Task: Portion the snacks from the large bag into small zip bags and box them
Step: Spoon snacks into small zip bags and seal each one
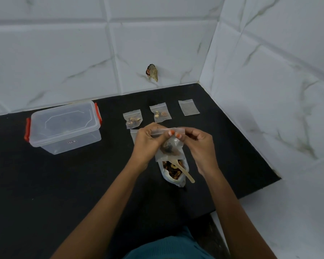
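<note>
Black matte counter (45, 184); hands (148, 141) pinching crinkly clear zip bag (171, 144).

Left hand (147, 140): raised above the counter, forearm bare and reaching forward from lower left, fingers curled, thumb and fingertips pinching the left end of the zip bag (171, 144) top. Right hand (198, 144): level with the left and close beside it, forearm bare from lower right, thumb and forefinger pinching the right end of the same strip, remaining fingers folded in.
</note>
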Motion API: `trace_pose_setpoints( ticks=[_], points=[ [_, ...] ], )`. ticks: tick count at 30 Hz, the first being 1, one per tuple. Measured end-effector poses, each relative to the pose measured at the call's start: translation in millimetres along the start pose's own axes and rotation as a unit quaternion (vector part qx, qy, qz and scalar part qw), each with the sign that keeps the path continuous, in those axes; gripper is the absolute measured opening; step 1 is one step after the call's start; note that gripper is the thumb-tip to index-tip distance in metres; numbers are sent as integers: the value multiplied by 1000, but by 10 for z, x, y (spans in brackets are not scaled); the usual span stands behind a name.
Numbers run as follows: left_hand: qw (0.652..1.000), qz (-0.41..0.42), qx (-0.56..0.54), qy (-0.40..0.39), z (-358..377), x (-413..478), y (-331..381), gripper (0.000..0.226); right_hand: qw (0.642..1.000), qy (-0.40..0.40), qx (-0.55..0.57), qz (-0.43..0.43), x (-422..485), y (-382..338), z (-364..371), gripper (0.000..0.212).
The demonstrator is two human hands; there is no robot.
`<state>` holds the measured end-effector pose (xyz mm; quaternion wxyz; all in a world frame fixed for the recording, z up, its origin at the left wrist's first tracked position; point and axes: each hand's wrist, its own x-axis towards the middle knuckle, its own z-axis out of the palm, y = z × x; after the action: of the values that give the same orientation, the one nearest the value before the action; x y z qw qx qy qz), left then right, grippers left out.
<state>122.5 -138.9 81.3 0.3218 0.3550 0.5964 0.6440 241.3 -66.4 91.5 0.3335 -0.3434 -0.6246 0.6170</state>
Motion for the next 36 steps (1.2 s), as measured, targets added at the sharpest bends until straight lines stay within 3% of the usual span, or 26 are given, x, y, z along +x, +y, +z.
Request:
trace_pose_setpoints(
  ticks=[6,11,17,26,31,36],
  points=[
    [999,-34,21,30,-19,-8,-49,5,999,21,-7,24,-12,23,-16,8],
    [999,-22,27,-10,-43,-48,-20,5,998,14,-50,22,-21,57,30,10],
    [999,-10,25,-22,-88,-48,-28,21,998,-8,-57,8,-45,60,67,16],
    [999,-2,51,17,-89,-61,-28,4,999,-43,-18,22,-95,38,81,14],
    [999,-1,42,-15,-90,-96,7,5,997,8,-81,13,-65,42,109,8],
    [999,4,28,-38,-104,-107,13,17,996,12,-92,-7,-72,55,121,18]
  ],
)
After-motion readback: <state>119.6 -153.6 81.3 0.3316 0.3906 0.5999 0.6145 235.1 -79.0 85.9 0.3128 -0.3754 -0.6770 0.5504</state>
